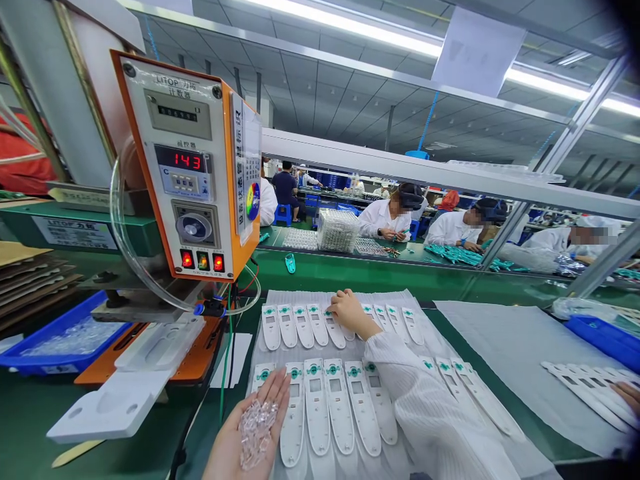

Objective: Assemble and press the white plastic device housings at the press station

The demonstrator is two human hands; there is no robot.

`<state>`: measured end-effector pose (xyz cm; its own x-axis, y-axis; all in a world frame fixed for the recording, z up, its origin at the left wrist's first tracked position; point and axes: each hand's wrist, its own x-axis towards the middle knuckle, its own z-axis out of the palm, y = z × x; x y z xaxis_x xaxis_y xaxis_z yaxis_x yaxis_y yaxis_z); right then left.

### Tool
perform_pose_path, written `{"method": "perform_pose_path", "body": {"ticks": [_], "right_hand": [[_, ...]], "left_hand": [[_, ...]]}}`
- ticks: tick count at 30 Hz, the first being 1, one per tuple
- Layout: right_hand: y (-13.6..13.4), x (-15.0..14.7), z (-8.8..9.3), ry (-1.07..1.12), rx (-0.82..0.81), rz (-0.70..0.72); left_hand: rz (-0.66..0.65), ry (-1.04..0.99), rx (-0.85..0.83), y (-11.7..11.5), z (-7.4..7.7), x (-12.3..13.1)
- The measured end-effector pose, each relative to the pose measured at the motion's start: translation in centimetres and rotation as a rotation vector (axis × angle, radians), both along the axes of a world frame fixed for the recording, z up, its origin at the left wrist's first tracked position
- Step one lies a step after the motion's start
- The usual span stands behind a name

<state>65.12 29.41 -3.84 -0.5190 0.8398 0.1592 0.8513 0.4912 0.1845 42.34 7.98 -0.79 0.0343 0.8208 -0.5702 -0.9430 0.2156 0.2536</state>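
Observation:
My left hand (270, 420), palm up with its fingers stretched, holds a heap of small clear plastic pieces (258, 430). It is at the near left corner of white foam sheeting (345, 300), beside the nearer row of long white plastic shells (316, 407). Each shell has a window cut-out and green parts at its top end. Over the far row of shells (301, 327) reaches my right hand (349, 312), fingers bent down and together at the top of one shell. Whatever its fingertips hold is hidden. My right sleeve covers part of the near row.
A press with an orange control box (187, 173) stands left, over a white fixture (115, 400). A blue tray (30, 363) holds clear parts. At far right a co-worker's hand (627, 397) touches more white shells (580, 387). People in white sit across the line.

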Motion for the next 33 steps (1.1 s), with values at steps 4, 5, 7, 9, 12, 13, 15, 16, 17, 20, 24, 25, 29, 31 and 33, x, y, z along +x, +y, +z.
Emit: {"method": "perform_pose_path", "body": {"ticks": [4, 5, 7, 9, 12, 13, 15, 16, 17, 20, 24, 25, 29, 31, 33], "right_hand": [[-2.0, -0.5, 1.8, 0.118, 0.009, 0.008], [-2.8, -1.1, 2.5, 0.159, 0.011, 0.020], [-4.8, -2.5, 3.9, 0.238, -0.003, 0.083], [-7.3, -4.3, 5.1, 0.294, -0.043, 0.199], [-11.2, -6.6, 6.3, 0.376, -0.114, 0.431], [-12.3, -7.1, 6.4, 0.394, -0.133, 0.502], [-13.7, -7.9, 6.4, 0.399, -0.157, 0.604], [-14.1, -8.1, 6.2, 0.385, -0.162, 0.625], [-14.3, -8.2, 6.1, 0.368, -0.162, 0.634], [-14.3, -8.2, 5.6, 0.327, -0.141, 0.619], [-14.1, -8.0, 5.5, 0.305, -0.154, 0.610], [-14.1, -7.9, 5.5, 0.314, -0.163, 0.612], [-14.0, -7.6, 5.4, 0.423, -0.234, 0.590], [-13.9, -7.4, 5.4, 0.530, -0.298, 0.562], [-13.8, -7.1, 5.4, 0.644, -0.342, 0.510]], "left_hand": [[0.005, -0.010, 0.014, 0.0, 0.2, 0.3], [0.008, -0.011, 0.016, 0.0, 0.3, 0.4], [0.014, -0.012, 0.023, 0.1, 0.5, 0.5], [0.018, -0.018, 0.034, 0.2, 0.7, 0.5], [0.030, -0.057, 0.062, 0.3, 0.7, 0.5], [0.034, -0.076, 0.074, 0.3, 0.7, 0.5], [0.030, -0.110, 0.096, 0.3, 0.6, 0.5], [0.025, -0.119, 0.104, 0.3, 0.6, 0.4], [0.017, -0.122, 0.109, 0.2, 0.6, 0.4], [0.009, -0.111, 0.109, 0.1, 0.6, 0.2], [-0.005, -0.115, 0.127, 0.0, 0.6, 0.2], [-0.010, -0.119, 0.130, -0.1, 0.7, 0.2], [-0.013, -0.124, 0.114, -0.1, 0.9, 0.4], [-0.006, -0.113, 0.097, -0.1, 1.0, 0.4], [0.002, -0.097, 0.084, 0.0, 1.0, 0.3]]}}
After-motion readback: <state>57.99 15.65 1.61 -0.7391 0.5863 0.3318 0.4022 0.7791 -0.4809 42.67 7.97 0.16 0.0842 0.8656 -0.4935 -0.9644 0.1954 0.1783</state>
